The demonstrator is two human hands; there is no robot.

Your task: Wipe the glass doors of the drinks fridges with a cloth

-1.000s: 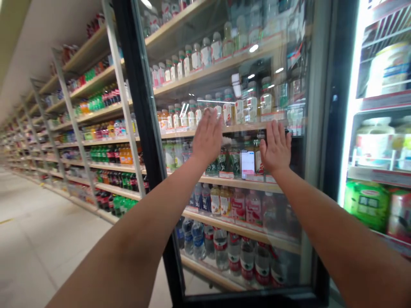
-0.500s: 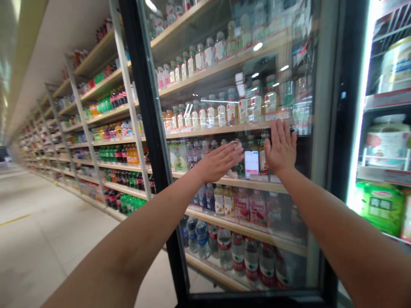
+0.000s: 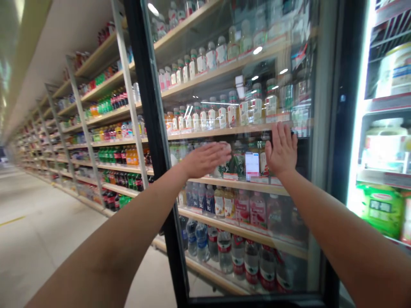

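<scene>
A tall glass door (image 3: 257, 273) in a black frame stands swung open in front of me. My left hand (image 3: 205, 159) lies against the glass at mid height, its fingers stretched flat and pointing right. Pale patches show at its edges; whether they are a cloth under the palm or a reflection I cannot make out. Farther right, my right hand (image 3: 281, 149) rests on the same pane, fingers pointing up and thumb apart. Between the two hands a bright phone-like screen (image 3: 252, 166) shows in the glass, apparently mirrored.
Through and in the glass, shelves of bottled drinks (image 3: 224, 248) appear. Long shelving with soda bottles (image 3: 126, 155) runs off to the left along a pale floor (image 3: 35, 244). On the right, a lit cooler holds white jars (image 3: 387, 145) and a green package (image 3: 380, 207).
My left hand has slid leftward across the glass, away from the right hand. My right hand stays almost where it was, still flat on the pane.
</scene>
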